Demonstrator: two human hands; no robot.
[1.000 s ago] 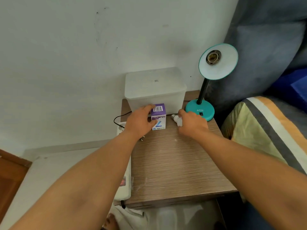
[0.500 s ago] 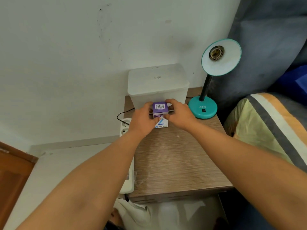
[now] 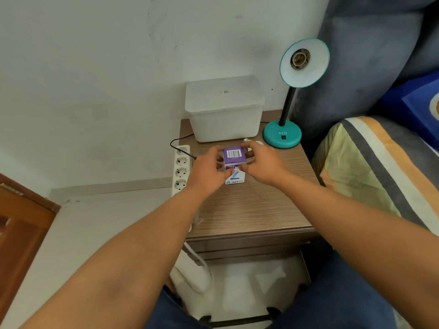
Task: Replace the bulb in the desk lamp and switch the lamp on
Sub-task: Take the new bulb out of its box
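A small purple and white bulb box [image 3: 234,162] stands on the wooden bedside table [image 3: 256,205]. My left hand [image 3: 206,169] grips its left side and my right hand [image 3: 263,162] grips its right side near the top. Behind my right hand lies the old white bulb [image 3: 251,141] on the table, mostly hidden. The teal desk lamp [image 3: 282,136] stands at the table's back right corner. Its shade [image 3: 305,64] faces me and the socket inside holds no bulb.
A white lidded plastic container [image 3: 224,108] stands against the wall at the back of the table. A white power strip [image 3: 181,169] hangs along the table's left edge with a black cable plugged in. A striped pillow [image 3: 370,167] and bed lie to the right.
My right hand left the old bulb on the table and moved left onto the box. Both hands now hold the box, which has shifted slightly toward me.
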